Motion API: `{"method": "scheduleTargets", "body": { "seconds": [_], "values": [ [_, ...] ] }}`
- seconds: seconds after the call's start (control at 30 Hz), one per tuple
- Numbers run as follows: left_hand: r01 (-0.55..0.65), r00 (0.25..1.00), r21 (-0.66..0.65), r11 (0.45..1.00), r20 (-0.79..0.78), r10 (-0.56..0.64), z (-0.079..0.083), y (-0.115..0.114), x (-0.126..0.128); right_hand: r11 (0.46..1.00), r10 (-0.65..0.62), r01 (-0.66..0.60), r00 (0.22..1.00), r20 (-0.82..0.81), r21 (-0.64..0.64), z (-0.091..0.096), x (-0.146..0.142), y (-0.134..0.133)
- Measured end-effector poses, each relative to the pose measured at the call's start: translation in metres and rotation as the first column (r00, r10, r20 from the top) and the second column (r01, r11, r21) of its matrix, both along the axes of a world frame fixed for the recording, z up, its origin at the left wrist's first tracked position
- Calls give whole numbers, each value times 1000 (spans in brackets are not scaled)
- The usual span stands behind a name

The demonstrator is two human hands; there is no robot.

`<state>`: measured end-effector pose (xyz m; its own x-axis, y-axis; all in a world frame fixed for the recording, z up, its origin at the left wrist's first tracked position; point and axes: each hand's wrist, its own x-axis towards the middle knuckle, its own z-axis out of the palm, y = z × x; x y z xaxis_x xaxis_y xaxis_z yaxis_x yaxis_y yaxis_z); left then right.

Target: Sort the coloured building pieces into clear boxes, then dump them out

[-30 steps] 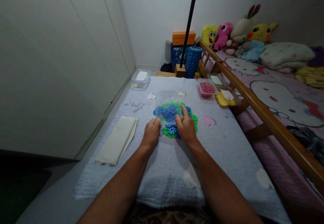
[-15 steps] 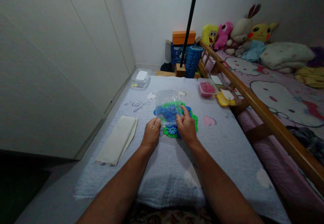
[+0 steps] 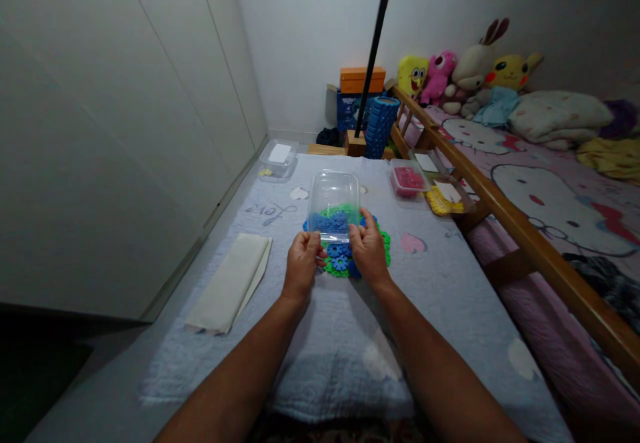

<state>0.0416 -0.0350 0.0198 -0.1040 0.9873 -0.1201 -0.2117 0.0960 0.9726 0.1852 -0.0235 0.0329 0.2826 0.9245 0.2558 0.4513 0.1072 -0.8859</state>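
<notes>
A clear plastic container (image 3: 334, 186) is held in both hands above a pile of blue and green flower-shaped plastic pieces (image 3: 340, 263). My left hand (image 3: 301, 264) grips its near left corner, thumb on top and fingers curled below. At the near right corner, my right hand (image 3: 369, 251) closes on the rim, with the index finger along the side. Blue and green pieces show through the clear plastic. Whether some of them lie inside the container or all lie beneath it, I cannot tell.
A folded cream cloth (image 3: 233, 283) lies on the left of the cloth-covered table (image 3: 440, 309). A lidded box (image 3: 278, 159) stands at the back left. Boxes of pink pieces (image 3: 409, 181) and yellow pieces (image 3: 443, 201) sit by the wooden bed rail (image 3: 480, 179).
The container has tilted, its far edge rising slightly and its near edge lifting off the pile, so more blue pieces show below it. My left fingers have curled further underneath.
</notes>
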Motion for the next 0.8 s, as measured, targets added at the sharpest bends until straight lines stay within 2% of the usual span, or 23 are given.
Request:
{"method": "scheduleTargets", "body": {
  "seconds": [0.1, 0.23, 0.3, 0.4, 0.47, 0.57, 0.67, 0.8],
  "values": [
    [-73, 996, -8, 997, 52, 73, 7, 4, 2, 999, 42, -41, 999, -26, 7, 2, -8, 3],
    [-178, 975, -54, 983, 129, 183, 16, 19, -9, 977, 212, -212, 977, -26, -21, 4, -13, 9],
    [-223, 964, -65, 973, 136, 230, 22, 31, -20, 965, 263, -261, 963, 66, -35, 4, -10, 13],
    [-280, 950, -59, 958, 129, 285, 36, 54, -37, 954, 289, -299, 888, 358, -27, -3, -1, 17],
    [-332, 931, -51, 942, 140, 336, 46, 76, -48, 947, 286, -320, 794, 537, -32, -12, 4, 16],
    [-402, 902, -50, 914, 149, 405, 62, 118, -62, 947, 270, -318, 698, 663, -51, -28, 7, 11],
    [-466, 872, -56, 883, 141, 469, 75, 165, -74, 946, 265, -319, 671, 692, -52, -39, 7, 7],
    [-471, 875, -46, 881, 107, 473, 84, 216, -84, 948, 253, -317, 672, 696, -38, -43, 5, 7]
  ]
}}
